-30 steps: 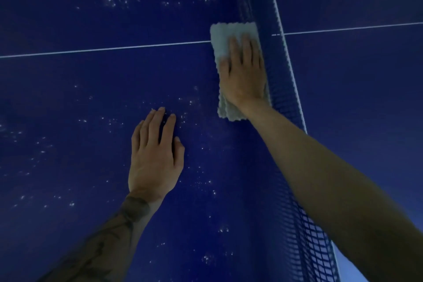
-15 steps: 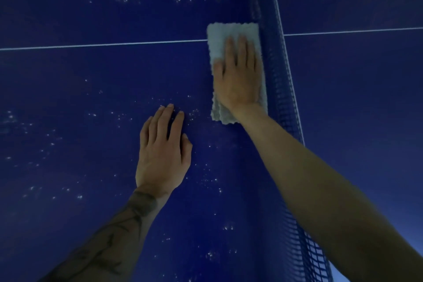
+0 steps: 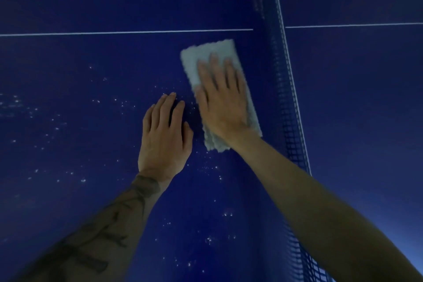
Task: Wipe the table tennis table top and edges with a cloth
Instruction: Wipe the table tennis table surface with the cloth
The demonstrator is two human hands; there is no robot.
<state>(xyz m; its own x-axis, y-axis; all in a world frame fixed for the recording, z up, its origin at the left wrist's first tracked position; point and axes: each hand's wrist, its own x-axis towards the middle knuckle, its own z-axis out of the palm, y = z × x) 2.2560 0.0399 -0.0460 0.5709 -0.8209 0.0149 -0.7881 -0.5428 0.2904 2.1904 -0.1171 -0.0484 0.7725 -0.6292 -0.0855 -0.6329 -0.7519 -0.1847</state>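
A folded pale cloth (image 3: 201, 57) lies flat on the dark blue table tennis table top (image 3: 80, 75), a little left of the net (image 3: 288, 107). My right hand (image 3: 223, 101) presses down on the cloth with straight fingers, covering most of it. My left hand (image 3: 166, 137) rests flat on the bare table top just left of the cloth, fingers straight and close together. Small white specks dot the surface around both hands.
The blue mesh net with a white top band runs from the top middle down to the lower right. A white centre line (image 3: 126, 32) crosses the table beyond the cloth and continues past the net (image 3: 352, 25).
My right hand has slid the cloth toward me and away from the net, off the white line. My left hand now lies closer to the cloth.
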